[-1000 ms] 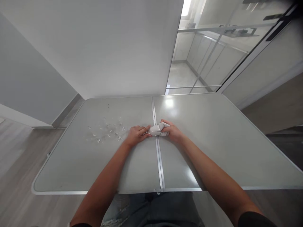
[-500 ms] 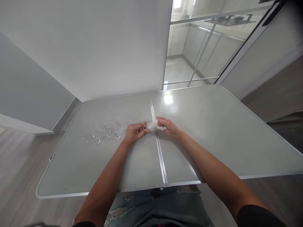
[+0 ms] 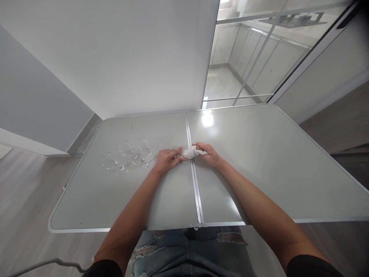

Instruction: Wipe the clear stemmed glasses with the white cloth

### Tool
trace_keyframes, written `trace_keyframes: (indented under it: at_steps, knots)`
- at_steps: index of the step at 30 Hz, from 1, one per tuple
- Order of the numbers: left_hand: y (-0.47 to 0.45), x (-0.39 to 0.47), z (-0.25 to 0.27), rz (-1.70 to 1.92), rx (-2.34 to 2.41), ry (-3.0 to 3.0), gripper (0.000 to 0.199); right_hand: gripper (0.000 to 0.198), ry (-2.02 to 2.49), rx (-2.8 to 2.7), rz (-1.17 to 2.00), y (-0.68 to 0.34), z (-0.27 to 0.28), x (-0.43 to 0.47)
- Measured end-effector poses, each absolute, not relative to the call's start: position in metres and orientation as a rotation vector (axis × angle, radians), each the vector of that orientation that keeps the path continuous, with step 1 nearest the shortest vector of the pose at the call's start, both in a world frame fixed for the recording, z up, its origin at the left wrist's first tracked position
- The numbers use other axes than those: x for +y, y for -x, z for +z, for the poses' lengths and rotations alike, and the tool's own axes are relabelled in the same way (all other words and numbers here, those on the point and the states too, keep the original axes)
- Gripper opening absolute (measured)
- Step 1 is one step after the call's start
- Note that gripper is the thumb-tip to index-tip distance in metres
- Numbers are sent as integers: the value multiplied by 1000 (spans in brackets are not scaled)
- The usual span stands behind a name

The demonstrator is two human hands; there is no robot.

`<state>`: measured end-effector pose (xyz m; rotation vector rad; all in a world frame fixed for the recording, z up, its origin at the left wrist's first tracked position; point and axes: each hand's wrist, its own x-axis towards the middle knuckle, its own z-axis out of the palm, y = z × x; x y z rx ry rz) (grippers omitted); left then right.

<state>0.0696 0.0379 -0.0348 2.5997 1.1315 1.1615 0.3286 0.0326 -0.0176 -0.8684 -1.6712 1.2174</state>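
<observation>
Our left arm [image 3: 134, 212] comes in from the bottom left of the frame and slants up toward the middle, while our right arm [image 3: 259, 202] does pretty much the mirror image from the bottom right. Our left hand [image 3: 166, 161] sits just left of center, back of it facing up, thumb and fingers pointing right in a pinch. Our right hand [image 3: 211, 154] is just right of center, fingers curled in a grip, the two close but apart.

white glare [image 3: 207, 119] on table [image 3: 259, 154]; upper right corner dark
</observation>
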Motion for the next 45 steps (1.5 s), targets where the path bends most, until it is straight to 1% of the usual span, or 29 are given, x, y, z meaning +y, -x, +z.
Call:
trace_keyframes:
  at_steps: [3,9,11,17,22,25,33,35,38,41,43,45]
  knots:
    - [-70,38,-35,1152,1089,-2597,41,33,896,-1550,1327,-331,-14,31]
    - [-71,39,-33,1184,1203,-2641,45,21,866,-1691,1082,-323,-18,32]
    - [-71,39,-33,1198,1213,-2631,45,19,866,-1717,1053,-322,-20,34]
    - [-72,39,-36,1157,1111,-2647,41,26,891,-1511,1255,-326,-17,33]
    - [-71,39,-35,1199,1227,-2628,42,24,961,-1577,1088,-318,-17,30]
    - [-70,40,-34,1220,1237,-2610,43,25,981,-1627,1049,-314,-17,32]
    - [-71,40,-37,1135,1118,-2648,41,29,835,-1537,1237,-322,-15,30]
    - [-71,39,-37,1137,1140,-2672,43,27,861,-1578,1157,-322,-17,29]
    - [-72,38,-35,1153,1197,-2690,46,22,891,-1719,931,-320,-22,31]
    - [-71,38,-34,1243,1229,-2658,45,20,846,-1818,794,-319,-26,36]
    - [-71,38,-34,1280,1231,-2620,42,20,818,-1823,801,-319,-27,39]
    - [-72,39,-34,1261,1195,-2595,40,23,816,-1755,887,-321,-26,39]
